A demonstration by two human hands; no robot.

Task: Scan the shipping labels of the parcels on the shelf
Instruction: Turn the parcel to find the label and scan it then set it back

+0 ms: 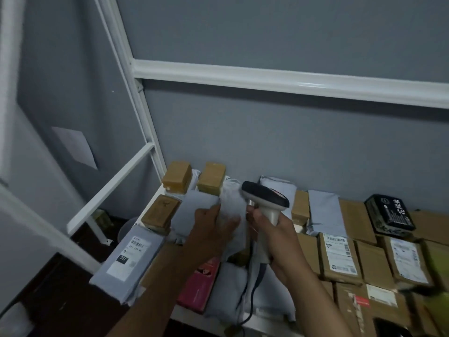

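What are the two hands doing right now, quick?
Left hand: holds a grey mailer bag; how the fingers lie is blurred.
Right hand: grips the handle of the barcode scanner.

parcels (340,259) crowd shelf, open room above

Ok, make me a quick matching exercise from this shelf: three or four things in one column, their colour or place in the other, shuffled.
Things:
1. scanner
2. black packet
3. pink box
4. grey mailer

Descriptions:
A. overhangs the shelf's left end, label up
B. gripped by the right hand
C. far right, white writing
D. below the left hand

Pairs: 1-B, 2-C, 3-D, 4-A
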